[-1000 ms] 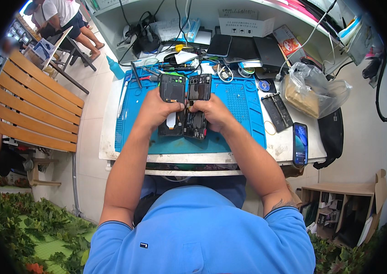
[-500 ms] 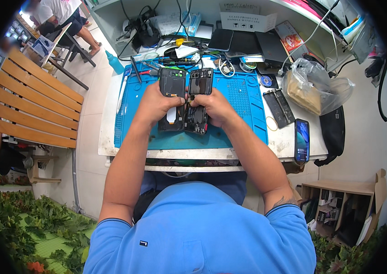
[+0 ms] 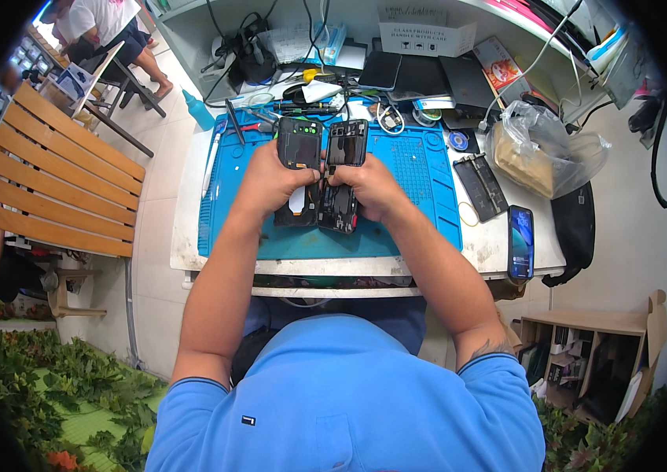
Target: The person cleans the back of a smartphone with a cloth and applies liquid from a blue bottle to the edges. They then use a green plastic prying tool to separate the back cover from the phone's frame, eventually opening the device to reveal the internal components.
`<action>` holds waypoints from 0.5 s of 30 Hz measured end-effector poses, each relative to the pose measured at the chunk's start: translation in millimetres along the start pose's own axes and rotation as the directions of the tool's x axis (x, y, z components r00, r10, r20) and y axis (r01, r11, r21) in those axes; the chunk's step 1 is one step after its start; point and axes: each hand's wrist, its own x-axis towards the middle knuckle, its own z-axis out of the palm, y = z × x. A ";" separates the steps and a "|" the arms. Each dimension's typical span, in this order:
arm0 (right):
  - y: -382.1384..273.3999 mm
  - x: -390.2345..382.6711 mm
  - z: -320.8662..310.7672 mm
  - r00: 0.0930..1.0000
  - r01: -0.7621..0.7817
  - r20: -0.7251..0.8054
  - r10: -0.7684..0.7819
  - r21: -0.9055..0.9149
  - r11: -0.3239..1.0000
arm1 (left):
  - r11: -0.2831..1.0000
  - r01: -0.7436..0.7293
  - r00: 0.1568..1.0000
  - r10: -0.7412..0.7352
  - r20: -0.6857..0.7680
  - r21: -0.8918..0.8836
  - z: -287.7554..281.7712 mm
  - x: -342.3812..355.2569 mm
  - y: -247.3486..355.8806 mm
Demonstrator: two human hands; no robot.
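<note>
Above the blue repair mat (image 3: 270, 248) I hold two halves of an opened smartphone side by side. My left hand (image 3: 274, 182) is closed on the phone's back cover (image 3: 299, 145), its thumb across the inner face, above a white oval patch. My right hand (image 3: 366, 184) grips the phone body (image 3: 346, 145), which shows dark inner parts and camera openings at its top. The thumbs nearly meet at the inner edges of the halves. Fingers behind the two pieces are hidden.
Tools, cables and papers crowd the bench's back. On the right lie a dark phone frame (image 3: 481, 186), a lit smartphone (image 3: 520, 242) and a plastic bag (image 3: 542, 149) with a brown package. A blue bottle (image 3: 198, 110) stands at the left. A slatted wooden bench (image 3: 58, 173) is farther left.
The back cover in my left hand has shifted very slightly right and tilted a little. Both hands keep the same grip on the phone halves.
</note>
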 end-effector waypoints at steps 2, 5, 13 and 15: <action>1.1 1.0 -0.8 1.000 0.013 -0.001 -0.013 -0.003 1.000 | 1.000 0.006 1.000 -0.005 -0.012 0.014 1.1 -0.3 1.3; -1.6 -2.1 2.3 1.000 0.009 -0.018 -0.009 -0.007 1.000 | 1.000 0.002 1.000 -0.003 -0.014 -0.004 1.8 -0.8 1.4; -5.3 -2.3 2.0 0.999 -0.024 -0.036 0.027 0.072 0.997 | 0.986 0.038 0.999 -0.038 0.002 -0.164 3.9 -4.5 7.2; -5.1 -2.1 1.8 0.999 -0.019 -0.036 0.021 0.047 0.999 | 0.995 0.032 0.999 -0.033 -0.004 -0.092 2.5 -3.3 6.4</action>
